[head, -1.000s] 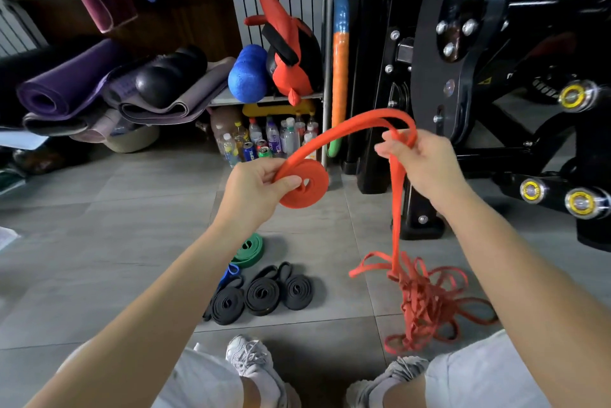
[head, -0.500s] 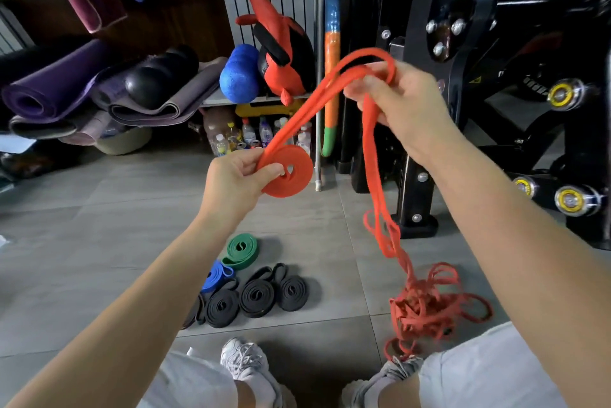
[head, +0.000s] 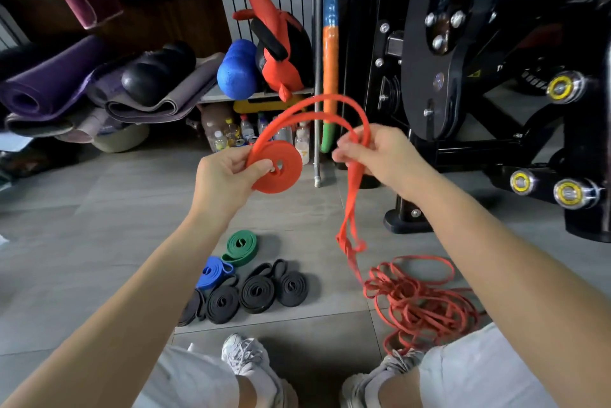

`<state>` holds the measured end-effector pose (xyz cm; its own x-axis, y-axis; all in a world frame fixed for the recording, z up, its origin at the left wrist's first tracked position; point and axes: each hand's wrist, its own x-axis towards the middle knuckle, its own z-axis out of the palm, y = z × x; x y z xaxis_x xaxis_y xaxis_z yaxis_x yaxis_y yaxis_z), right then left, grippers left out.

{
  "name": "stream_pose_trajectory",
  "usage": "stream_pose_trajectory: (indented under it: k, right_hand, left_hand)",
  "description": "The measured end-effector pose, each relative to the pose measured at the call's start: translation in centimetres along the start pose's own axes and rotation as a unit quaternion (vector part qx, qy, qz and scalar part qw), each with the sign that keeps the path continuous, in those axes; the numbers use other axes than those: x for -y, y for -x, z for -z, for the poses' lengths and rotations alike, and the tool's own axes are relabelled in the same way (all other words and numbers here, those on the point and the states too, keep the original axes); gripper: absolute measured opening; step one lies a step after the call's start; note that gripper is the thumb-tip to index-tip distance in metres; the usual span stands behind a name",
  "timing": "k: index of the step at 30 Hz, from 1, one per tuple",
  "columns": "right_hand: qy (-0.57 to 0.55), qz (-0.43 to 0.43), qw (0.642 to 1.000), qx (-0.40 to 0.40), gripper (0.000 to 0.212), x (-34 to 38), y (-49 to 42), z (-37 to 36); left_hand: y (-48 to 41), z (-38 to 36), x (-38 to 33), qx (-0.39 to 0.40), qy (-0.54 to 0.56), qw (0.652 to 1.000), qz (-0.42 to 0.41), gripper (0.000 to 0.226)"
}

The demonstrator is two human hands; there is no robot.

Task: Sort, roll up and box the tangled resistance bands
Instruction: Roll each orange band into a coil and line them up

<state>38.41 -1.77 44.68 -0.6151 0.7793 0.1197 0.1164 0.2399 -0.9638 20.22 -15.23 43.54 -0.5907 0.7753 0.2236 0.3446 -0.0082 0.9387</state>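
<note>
Left hand (head: 224, 176) pinches the orange coil (head: 277, 165); right hand (head: 380, 153) grips the loose band (head: 353, 189) just right of it (tail drops to the floor tangle (head: 420, 302)).

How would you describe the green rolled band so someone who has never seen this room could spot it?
Look at the grey tiled floor just ahead of the person's white shoes, where a cluster of rolled bands lies. The green band sits at the cluster's far end, beyond the blue roll and the black rolls. It is the only green coil there.
</note>
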Motion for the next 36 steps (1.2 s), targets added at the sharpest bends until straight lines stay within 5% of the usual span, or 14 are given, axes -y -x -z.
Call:
stream_pose_trajectory:
  k: [5, 12, 16, 22, 29, 32, 36]
  right_hand:
    - [-0.158, 0.055, 0.986, 0.008, 0.014, 4.1, -1.1, 0.1]
    - [0.002, -0.014, 1.000, 0.019, 0.012, -1.2, 0.1, -0.9]
    - [0.179, -0.108, 0.968, 0.135, 0.017, -5.9, 2.2, -1.8]
    - [-0.002, -0.040, 0.994, 0.106, 0.038, -5.3, 3.7, -4.0]
    - [0.033, -0.025, 0.992, 0.118, 0.026, -4.7, 5.1, -4.0]
    - [0.017, -0.016, 0.993, 0.113, 0.023, -4.6, 5.5, -4.1]
    - [-0.106, -0.015, 0.992, 0.071, 0.027, -4.6, 6.0, -4.0]
  left_hand:
    - [0.1, 0.6, -0.1, -0.004, 0.003, 1.000, 0.003, 0.027]
    - [0.6, 1.1, 0.6, -0.007, 0.003, 1.000, 0.010, 0.029]
    - [1.1, 0.7, 0.4, 0.057, -0.067, 0.996, -0.008, 0.036]
    - [2.4, -1.0, 0.1, 0.172, -0.221, 0.960, -0.018, 0.019]
    - [2.5, -0.2, -1.1, 0.237, -0.347, 0.907, -0.040, 0.013]
    - [2.6, 0.0, -1.0, 0.215, -0.275, 0.936, -0.040, 0.015]
    - [3.1, 0.2, -0.8, 0.193, -0.049, 0.979, 0.041, 0.028]
